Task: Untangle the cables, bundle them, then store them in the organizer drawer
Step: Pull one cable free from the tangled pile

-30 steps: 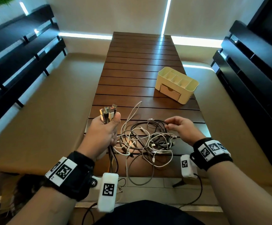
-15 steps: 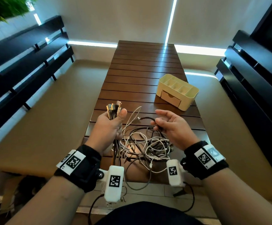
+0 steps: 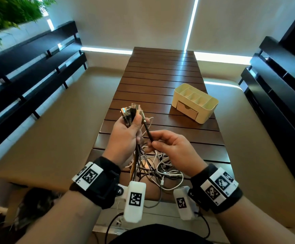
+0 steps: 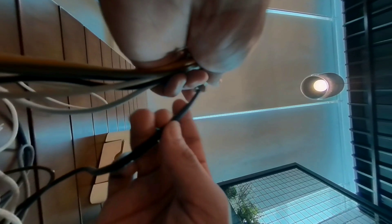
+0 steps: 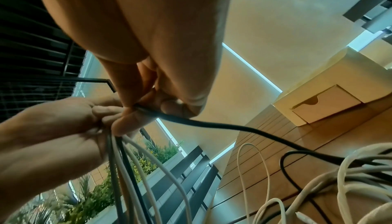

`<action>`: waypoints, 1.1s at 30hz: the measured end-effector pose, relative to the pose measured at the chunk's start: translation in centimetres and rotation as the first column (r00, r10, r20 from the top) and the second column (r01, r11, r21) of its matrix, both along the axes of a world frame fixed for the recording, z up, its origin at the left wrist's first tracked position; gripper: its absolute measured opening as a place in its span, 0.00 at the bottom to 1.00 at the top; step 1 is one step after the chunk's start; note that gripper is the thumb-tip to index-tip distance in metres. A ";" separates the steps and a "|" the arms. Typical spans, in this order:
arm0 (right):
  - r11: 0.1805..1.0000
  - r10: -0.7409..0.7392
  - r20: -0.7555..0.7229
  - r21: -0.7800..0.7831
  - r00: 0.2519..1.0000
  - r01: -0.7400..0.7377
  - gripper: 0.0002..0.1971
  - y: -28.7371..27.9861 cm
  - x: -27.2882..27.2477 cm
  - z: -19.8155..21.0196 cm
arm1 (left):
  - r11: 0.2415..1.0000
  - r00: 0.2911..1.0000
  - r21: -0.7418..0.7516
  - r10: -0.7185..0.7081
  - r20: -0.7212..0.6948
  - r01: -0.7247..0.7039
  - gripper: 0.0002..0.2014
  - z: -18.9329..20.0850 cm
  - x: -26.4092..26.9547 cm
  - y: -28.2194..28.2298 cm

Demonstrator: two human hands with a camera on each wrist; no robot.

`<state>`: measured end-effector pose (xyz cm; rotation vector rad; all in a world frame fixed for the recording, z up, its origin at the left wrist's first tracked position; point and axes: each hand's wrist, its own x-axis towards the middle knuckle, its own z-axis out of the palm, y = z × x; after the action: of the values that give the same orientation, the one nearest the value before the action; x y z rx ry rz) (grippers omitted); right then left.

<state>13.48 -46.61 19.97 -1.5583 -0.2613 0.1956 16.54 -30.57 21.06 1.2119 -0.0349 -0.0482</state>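
My left hand (image 3: 131, 126) is raised above the table and grips a bunch of cable ends (image 3: 130, 111), their plugs sticking up past the thumb. My right hand (image 3: 154, 143) pinches a black cable (image 3: 147, 131) just below its plug, which leans against the left thumb. In the left wrist view the same black cable (image 4: 184, 110) runs from the right fingers (image 4: 169, 123) up to the left hand (image 4: 191, 69). Below both hands a tangle of white, grey and black cables (image 3: 159, 170) lies on the table. The cream organizer (image 3: 212, 103) stands at the right with its drawer (image 3: 187, 110) closed.
The slatted wooden table (image 3: 160, 76) stretches away from me. Tan cushioned benches with dark slatted backs (image 3: 28, 71) run along both sides. Green plants (image 3: 11, 13) fill the far left corner. From the right wrist view the drawer front (image 5: 324, 103) sits beyond the loose cables.
My right hand has lifted a black cable end out of the tangle and brought it up against the bunch in my left hand. The left hand has risen a little.
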 end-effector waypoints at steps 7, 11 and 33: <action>0.963 -0.015 0.071 -0.267 0.997 0.033 0.10 -0.3 0.4 0.8 | 0.995 0.999 0.094 -0.031 0.039 0.027 0.10 0.1 -0.3 0.5; 0.966 -0.189 0.182 -0.141 0.965 0.216 0.10 -0.5 1.8 3.3 | 0.980 0.999 0.196 -0.028 0.043 0.019 0.10 0.5 -0.7 0.2; 0.972 -0.231 0.206 0.009 0.951 0.235 0.11 1.7 4.5 4.7 | 0.923 0.975 0.370 -0.168 0.144 0.105 0.07 1.5 0.1 1.5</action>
<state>17.98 -44.93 24.68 -1.6124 -0.2356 -0.1510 16.60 -29.03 22.60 1.5788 -0.2739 -0.0740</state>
